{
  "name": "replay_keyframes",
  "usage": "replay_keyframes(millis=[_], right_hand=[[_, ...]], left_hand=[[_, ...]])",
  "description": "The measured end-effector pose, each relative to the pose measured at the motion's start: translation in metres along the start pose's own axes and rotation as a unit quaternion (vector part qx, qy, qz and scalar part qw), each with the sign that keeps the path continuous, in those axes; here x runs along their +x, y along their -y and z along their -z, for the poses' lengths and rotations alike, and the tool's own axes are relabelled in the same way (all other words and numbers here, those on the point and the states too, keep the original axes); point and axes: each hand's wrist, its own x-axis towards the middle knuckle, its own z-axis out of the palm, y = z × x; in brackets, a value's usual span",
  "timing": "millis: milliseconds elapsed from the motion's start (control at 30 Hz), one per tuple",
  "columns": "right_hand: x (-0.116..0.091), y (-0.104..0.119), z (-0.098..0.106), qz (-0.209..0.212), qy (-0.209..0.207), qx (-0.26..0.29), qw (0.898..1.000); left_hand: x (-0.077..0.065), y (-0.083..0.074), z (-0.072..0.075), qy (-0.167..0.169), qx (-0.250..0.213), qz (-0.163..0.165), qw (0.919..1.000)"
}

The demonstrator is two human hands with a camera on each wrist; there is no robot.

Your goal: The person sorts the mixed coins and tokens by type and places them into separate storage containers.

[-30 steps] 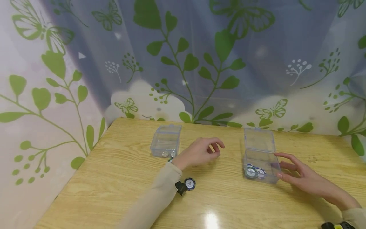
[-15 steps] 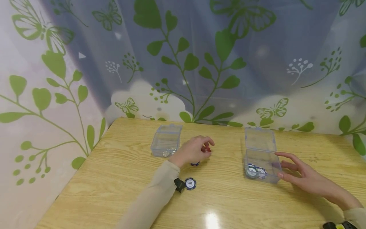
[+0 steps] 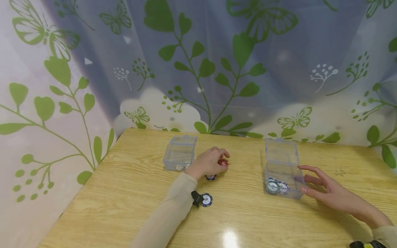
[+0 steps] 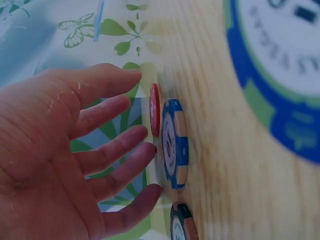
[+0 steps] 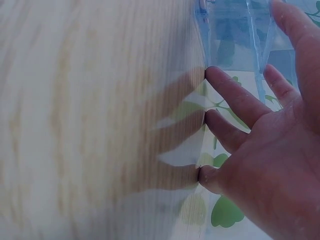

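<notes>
Two hands lie apart: the left hand, fingers loosely bent and grasping nothing, is at a round red chip on the wood-grained table; the right hand, relaxed, touches a clear plastic box. Picking up the red chip seems the step; thumb and fingertips must close on its rim. A blue-edged chip is half hidden; a dark-edged one is cut off.

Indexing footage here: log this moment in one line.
left hand: by red chip | right hand: at right box | right box: lid open, chips inside
</notes>
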Motion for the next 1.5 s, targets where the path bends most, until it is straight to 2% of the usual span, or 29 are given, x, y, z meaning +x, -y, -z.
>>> replay_keyframes(millis=[533, 867, 1100, 1300, 1500], right_hand=[[0.0, -0.003, -0.001, 0.008, 0.005, 0.012, 1.0], [0.0, -0.002, -0.002, 0.005, 0.004, 0.015, 1.0], [0.001, -0.002, -0.002, 0.011, -0.005, 0.003, 1.0], [0.001, -0.003, -0.002, 0.007, -0.003, 0.007, 1.0], [0.001, -0.003, -0.001, 0.012, -0.005, -0.003, 1.0]], left_hand=[[-0.001, -0.004, 0.002, 0.019, 0.042, 0.037, 0.9982], [-0.004, -0.01, 0.006, 0.024, 0.031, 0.067, 0.997], [-0.001, -0.011, 0.005, 0.015, 0.023, 0.09, 0.9956], [0.0, -0.012, 0.005, 0.011, 0.029, 0.088, 0.9956], [0.002, -0.011, 0.005, 0.017, 0.021, 0.066, 0.9974]])
